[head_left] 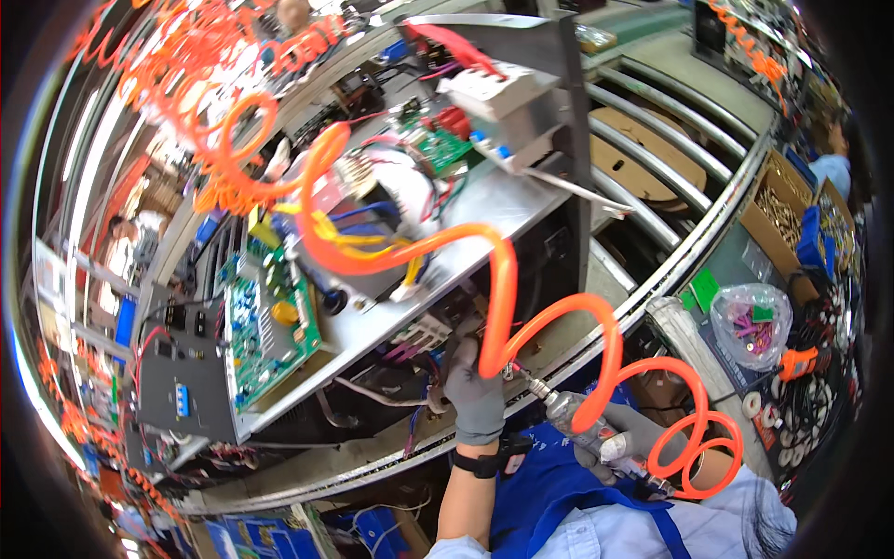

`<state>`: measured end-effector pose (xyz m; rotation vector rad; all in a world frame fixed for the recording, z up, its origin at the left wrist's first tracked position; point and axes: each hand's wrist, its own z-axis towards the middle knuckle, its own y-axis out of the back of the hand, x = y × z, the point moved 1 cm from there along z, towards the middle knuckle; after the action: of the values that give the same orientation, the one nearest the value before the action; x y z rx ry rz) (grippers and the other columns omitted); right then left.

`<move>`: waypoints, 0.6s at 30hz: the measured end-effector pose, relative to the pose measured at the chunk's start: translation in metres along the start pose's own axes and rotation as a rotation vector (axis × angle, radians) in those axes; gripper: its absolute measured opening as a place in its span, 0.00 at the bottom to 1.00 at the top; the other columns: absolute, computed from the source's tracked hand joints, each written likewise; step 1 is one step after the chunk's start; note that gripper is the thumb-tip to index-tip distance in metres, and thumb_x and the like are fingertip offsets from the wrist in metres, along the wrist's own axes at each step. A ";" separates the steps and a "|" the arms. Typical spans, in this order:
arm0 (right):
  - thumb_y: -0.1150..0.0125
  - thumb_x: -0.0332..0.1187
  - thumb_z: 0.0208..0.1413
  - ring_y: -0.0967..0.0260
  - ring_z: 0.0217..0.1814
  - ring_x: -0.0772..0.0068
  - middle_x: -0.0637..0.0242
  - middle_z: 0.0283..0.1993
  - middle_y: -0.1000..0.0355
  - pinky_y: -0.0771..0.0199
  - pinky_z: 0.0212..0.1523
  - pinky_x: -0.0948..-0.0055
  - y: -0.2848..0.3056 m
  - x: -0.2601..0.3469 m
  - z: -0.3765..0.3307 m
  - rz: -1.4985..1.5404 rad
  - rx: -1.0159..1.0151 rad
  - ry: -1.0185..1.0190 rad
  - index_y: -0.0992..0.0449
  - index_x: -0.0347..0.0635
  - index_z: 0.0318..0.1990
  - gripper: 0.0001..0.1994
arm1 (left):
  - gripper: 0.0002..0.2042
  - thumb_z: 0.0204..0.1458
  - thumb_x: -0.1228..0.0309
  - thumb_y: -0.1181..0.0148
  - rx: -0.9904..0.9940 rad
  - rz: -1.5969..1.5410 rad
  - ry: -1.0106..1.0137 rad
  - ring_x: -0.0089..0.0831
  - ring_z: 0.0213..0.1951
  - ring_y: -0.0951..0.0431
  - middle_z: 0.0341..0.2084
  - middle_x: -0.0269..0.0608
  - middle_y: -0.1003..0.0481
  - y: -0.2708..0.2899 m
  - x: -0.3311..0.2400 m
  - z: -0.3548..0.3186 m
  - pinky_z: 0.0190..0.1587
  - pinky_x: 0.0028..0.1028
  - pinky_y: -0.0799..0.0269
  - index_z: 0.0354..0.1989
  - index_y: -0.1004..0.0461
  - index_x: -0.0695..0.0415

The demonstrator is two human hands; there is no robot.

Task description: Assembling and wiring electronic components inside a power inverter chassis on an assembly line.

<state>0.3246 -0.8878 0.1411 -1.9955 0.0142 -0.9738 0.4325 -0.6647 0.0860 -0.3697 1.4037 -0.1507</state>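
1. At a crowded assembly station, the right hand (641, 430), grey-gloved, closes around a slim silver cylindrical air tool (563, 410), on the near side of an open metal equipment frame (368, 321).

2. The tool tilts, its narrow tip pointing far and left, just beside the left hand; whether the tip touches anything cannot be told.

3. The left hand (473, 391), also grey-gloved, reaches to the frame's near underside. Its fingertips are partly hidden, so whether they grip or merely steady something cannot be told.

4. The tool looks hard, stiff and moderately weighty for its size. Its smooth barrel could slip in a loose grasp; the thick middle, well behind the tip, seems the sound place to hold.

5. A bright orange coiled plastic hose (503, 298) loops across the view in front of the frame. It looks light and springy, likely to tug at the wrist and snag on wiring.

6. The frame appears rigid and heavy, best held by its bare metal edges. The green circuit board (275, 326) packed with components, on its left side, looks fragile and is poorly suited to gripping.

7. At right, a clear plastic bag of purple pieces (752, 326) sits on the surface.
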 end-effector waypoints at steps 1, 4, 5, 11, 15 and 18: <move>0.37 0.34 0.45 0.30 0.29 0.71 0.59 0.36 0.31 0.28 0.27 0.73 -0.013 0.012 -0.021 -0.014 -0.057 0.074 0.46 0.42 0.67 0.39 | 0.15 0.54 0.69 0.46 0.004 -0.396 0.148 0.36 0.42 0.24 0.39 0.43 0.24 -0.030 0.006 0.002 0.49 0.33 0.29 0.49 0.29 0.63; 0.36 0.39 0.43 0.31 0.25 0.70 0.58 0.34 0.31 0.29 0.24 0.72 -0.014 0.003 -0.007 0.022 -0.033 0.062 0.46 0.41 0.66 0.41 | 0.15 0.53 0.80 0.51 0.019 -0.069 0.002 0.26 0.38 0.27 0.39 0.41 0.25 -0.023 -0.004 -0.001 0.45 0.26 0.30 0.50 0.30 0.62; 0.35 0.41 0.42 0.31 0.24 0.69 0.58 0.33 0.31 0.30 0.23 0.72 -0.020 0.007 -0.006 0.050 -0.050 0.084 0.46 0.41 0.67 0.42 | 0.14 0.53 0.80 0.48 0.008 0.071 -0.033 0.26 0.39 0.25 0.40 0.40 0.25 -0.029 -0.012 -0.001 0.45 0.26 0.29 0.49 0.30 0.62; 0.37 0.44 0.43 0.33 0.24 0.67 0.56 0.32 0.33 0.30 0.23 0.70 -0.041 0.010 -0.012 0.047 -0.116 0.069 0.43 0.41 0.61 0.37 | 0.19 0.51 0.73 0.36 0.045 -0.179 -0.246 0.26 0.41 0.25 0.46 0.42 0.25 -0.044 -0.001 0.011 0.45 0.24 0.28 0.51 0.31 0.60; 0.37 0.42 0.44 0.33 0.24 0.67 0.54 0.33 0.32 0.30 0.23 0.69 -0.036 0.002 -0.012 0.132 -0.079 0.090 0.43 0.46 0.63 0.37 | 0.18 0.50 0.76 0.37 0.004 -0.141 -0.256 0.27 0.43 0.25 0.44 0.42 0.25 -0.055 -0.006 0.011 0.47 0.26 0.28 0.50 0.30 0.62; 0.38 0.42 0.45 0.34 0.23 0.67 0.54 0.33 0.32 0.31 0.23 0.70 -0.040 0.000 -0.011 0.156 -0.079 0.103 0.43 0.47 0.63 0.36 | 0.17 0.50 0.77 0.37 -0.052 -0.138 -0.287 0.26 0.41 0.24 0.42 0.41 0.25 -0.056 0.001 0.015 0.45 0.25 0.28 0.49 0.29 0.61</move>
<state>0.3041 -0.8717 0.1731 -1.9807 0.2646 -0.9862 0.4534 -0.7148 0.1061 -0.5113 1.1009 -0.1674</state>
